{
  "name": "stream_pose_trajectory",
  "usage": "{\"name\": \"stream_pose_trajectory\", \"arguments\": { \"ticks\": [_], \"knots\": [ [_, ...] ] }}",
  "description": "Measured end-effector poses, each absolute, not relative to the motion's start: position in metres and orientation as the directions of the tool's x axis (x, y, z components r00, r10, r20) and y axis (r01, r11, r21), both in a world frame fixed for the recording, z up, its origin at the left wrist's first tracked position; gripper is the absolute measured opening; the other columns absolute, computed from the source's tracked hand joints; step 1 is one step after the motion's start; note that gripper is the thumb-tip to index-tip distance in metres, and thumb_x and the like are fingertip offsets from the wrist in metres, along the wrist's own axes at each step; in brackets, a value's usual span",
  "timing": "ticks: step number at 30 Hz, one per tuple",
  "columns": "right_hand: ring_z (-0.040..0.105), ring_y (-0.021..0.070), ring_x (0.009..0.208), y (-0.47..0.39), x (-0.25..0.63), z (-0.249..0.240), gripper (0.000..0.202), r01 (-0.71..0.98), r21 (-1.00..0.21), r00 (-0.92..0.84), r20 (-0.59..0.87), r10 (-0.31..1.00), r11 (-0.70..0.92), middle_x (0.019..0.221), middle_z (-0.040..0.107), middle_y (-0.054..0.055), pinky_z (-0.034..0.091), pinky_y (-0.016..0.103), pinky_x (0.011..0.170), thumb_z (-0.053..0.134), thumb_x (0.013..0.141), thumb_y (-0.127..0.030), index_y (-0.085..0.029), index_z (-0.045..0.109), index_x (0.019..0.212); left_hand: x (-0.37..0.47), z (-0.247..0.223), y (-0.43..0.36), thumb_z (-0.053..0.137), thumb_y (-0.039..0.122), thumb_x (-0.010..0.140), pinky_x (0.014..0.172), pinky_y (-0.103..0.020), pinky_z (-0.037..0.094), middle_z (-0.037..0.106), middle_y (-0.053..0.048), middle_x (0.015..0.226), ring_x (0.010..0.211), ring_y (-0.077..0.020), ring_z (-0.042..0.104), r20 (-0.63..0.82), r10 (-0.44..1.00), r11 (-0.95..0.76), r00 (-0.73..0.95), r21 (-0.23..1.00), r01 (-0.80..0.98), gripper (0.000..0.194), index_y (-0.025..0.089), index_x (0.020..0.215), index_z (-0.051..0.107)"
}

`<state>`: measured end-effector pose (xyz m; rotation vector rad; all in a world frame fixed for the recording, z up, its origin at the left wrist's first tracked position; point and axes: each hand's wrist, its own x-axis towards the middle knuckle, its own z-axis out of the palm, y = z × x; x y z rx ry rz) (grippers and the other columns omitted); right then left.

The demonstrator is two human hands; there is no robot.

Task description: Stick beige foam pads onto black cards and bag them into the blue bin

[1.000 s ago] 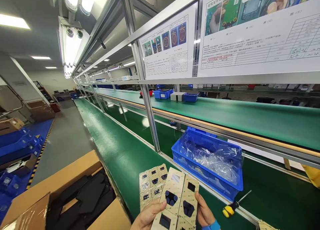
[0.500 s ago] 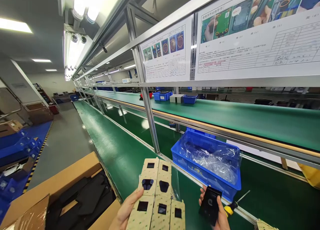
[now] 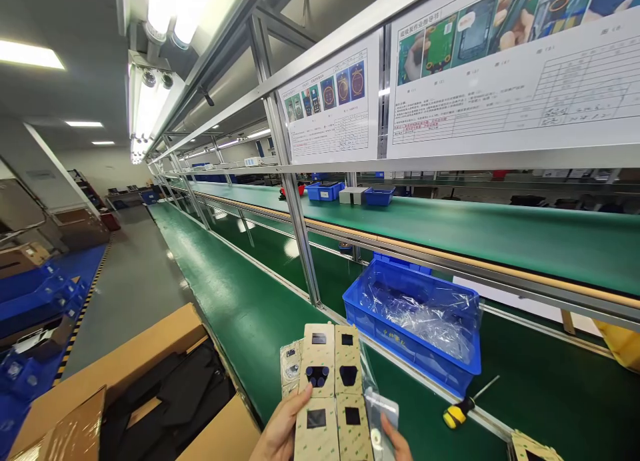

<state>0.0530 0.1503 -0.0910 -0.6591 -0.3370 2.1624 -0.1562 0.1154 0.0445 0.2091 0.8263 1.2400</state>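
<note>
My left hand [image 3: 286, 426] is closed on a sheet of beige adhesive pads [image 3: 327, 402], printed with green marks and pierced by dark cutouts. Its thumb lies on the front near a cutout with rounded lobes. A paler sheet [image 3: 290, 359] with similar cutouts shows behind it on the left. Close to the sheet's right edge, my right hand [image 3: 399, 441] grips a pale, rounded-corner flat panel [image 3: 384, 409], its thumb on the near face. The adhesive sheet hides part of that panel, and the fingers behind it are out of sight.
A blue crate [image 3: 400, 341] with clear plastic bags stands beyond my hands. A yellow-black screwdriver [image 3: 457, 413] lies on the green bench to the right, near more adhesive sheets [image 3: 531, 442]. On the left is a cardboard box [image 3: 47, 411] of black pieces. A metal post [image 3: 299, 241] rises ahead.
My right hand has moved left from near the screwdriver to the adhesive sheet. The black panel face seen in it earlier no longer shows; a pale face does. The sheet has shifted right.
</note>
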Motion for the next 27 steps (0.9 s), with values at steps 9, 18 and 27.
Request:
{"name": "stream_pose_trajectory", "arguments": {
  "ticks": [9, 18, 27],
  "knots": [
    [0.068, 0.0244, 0.100, 0.193, 0.056, -0.054, 0.073, -0.499, -0.751, -0.107, -0.443, 0.890, -0.433, 0.103, 0.076, 0.006, 0.056, 0.033, 0.076, 0.085, 0.056, -0.056, -0.023, 0.063, 0.117, -0.149, 0.037, 0.110, 0.077, 0.035, 0.075, 0.092, -0.040, 0.053, 0.078, -0.013, 0.103, 0.098, -0.0311, 0.072, -0.443, 0.897, 0.400, 0.009, 0.801, -0.446, 0.055, 0.012, 0.123, 0.063],
    [0.070, 0.0305, 0.097, 0.183, 0.026, -0.035, 0.088, -0.665, -0.574, -0.386, -0.284, 0.878, -0.478, 0.100, 0.076, 0.012, 0.052, 0.047, 0.092, 0.088, 0.058, -0.043, -0.017, 0.052, 0.134, -0.131, -0.010, 0.123, 0.085, 0.041, 0.061, 0.099, -0.049, 0.049, 0.078, -0.015, 0.094, 0.100, -0.0383, 0.070, -0.313, 0.934, 0.357, 0.172, 0.816, -0.454, 0.049, 0.014, 0.100, 0.075],
    [0.063, 0.0217, 0.050, 0.180, 0.043, -0.061, 0.054, -0.593, -0.461, -0.636, -0.235, 0.735, -0.661, 0.067, 0.073, 0.010, 0.055, 0.040, 0.056, 0.082, 0.058, -0.054, -0.014, 0.073, 0.092, -0.130, -0.008, 0.124, 0.080, 0.036, 0.070, 0.095, -0.050, 0.053, 0.078, -0.019, 0.089, 0.103, -0.0396, 0.069, -0.374, 0.885, 0.459, 0.276, 0.614, -0.642, 0.058, 0.007, 0.118, 0.064]
  ]
}}
